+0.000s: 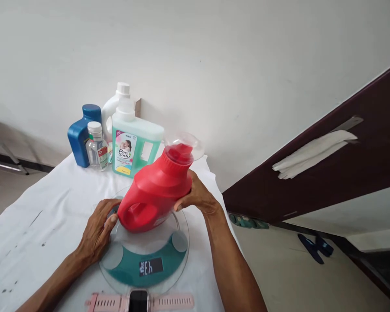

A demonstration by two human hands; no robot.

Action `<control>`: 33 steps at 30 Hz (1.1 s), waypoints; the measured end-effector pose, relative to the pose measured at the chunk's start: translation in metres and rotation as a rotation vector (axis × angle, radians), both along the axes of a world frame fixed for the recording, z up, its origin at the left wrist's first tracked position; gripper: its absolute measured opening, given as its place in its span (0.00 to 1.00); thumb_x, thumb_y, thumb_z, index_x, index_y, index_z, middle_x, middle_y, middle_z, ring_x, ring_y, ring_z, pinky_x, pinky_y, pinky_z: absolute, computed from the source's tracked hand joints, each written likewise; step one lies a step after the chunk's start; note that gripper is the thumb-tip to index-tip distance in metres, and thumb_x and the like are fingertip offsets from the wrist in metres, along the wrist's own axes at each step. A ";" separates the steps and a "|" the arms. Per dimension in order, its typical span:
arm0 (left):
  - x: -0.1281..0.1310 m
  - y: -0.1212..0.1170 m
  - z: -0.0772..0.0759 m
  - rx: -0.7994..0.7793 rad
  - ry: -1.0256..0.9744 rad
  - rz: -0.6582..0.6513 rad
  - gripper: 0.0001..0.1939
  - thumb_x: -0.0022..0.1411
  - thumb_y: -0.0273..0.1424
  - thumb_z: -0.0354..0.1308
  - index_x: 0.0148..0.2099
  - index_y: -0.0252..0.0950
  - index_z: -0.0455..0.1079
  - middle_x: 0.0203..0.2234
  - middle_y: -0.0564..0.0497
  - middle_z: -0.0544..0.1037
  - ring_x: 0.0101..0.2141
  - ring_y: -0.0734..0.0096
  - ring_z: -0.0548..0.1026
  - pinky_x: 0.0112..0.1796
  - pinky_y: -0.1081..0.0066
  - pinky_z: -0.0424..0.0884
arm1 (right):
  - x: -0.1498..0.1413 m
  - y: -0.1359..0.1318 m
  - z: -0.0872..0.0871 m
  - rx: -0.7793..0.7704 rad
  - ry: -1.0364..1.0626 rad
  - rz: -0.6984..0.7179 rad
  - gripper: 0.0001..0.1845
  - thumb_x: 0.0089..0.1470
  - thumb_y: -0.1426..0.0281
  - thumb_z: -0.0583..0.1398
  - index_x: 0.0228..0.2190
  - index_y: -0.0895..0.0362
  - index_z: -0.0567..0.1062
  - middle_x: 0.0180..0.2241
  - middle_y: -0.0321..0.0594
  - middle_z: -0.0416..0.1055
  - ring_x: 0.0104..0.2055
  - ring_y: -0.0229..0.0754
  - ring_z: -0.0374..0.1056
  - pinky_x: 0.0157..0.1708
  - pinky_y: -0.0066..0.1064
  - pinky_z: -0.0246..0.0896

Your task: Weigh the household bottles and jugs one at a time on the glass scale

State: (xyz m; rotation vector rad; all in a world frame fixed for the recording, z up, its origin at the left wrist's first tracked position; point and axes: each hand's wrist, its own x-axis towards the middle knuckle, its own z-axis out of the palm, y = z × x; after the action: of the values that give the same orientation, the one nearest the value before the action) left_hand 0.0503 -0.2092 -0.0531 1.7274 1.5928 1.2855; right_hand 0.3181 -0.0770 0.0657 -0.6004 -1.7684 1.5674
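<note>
A red detergent bottle (156,188) with a clear cap on top leans to the right over a round glass scale (146,279). My right hand (199,193) grips its side below the neck, with the thumb in front and the other fingers mostly hidden behind it. At the bottle's lower left corner, my left hand (99,227) is closed against the base, its fingertips partly out of sight. The scale's small display (151,266) is lit with digits. Just in front of the scale lies a pink-strapped smartwatch (138,300).
Behind the red bottle stand a green Pao dudu bottle (138,143), a clear jar (96,149), a blue bottle (81,134) and a white bottle (112,106). White cloth (35,225) covers the table. A dark door (370,143) with cloth on its handle is at right.
</note>
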 end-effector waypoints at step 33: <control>0.123 0.182 0.143 0.161 -0.119 -0.036 0.17 0.75 0.46 0.52 0.36 0.42 0.61 0.27 0.55 0.70 0.28 0.67 0.68 0.31 0.68 0.64 | 0.060 0.083 0.020 0.133 0.215 -0.562 0.35 0.36 0.59 0.81 0.46 0.52 0.82 0.45 0.42 0.84 0.46 0.55 0.80 0.42 0.45 0.80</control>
State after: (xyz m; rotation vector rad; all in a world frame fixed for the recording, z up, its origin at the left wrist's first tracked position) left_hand 0.1735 -0.0270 0.0895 1.7294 1.4200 1.5048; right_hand 0.3777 0.0057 0.0862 -0.7519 -1.3730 1.0731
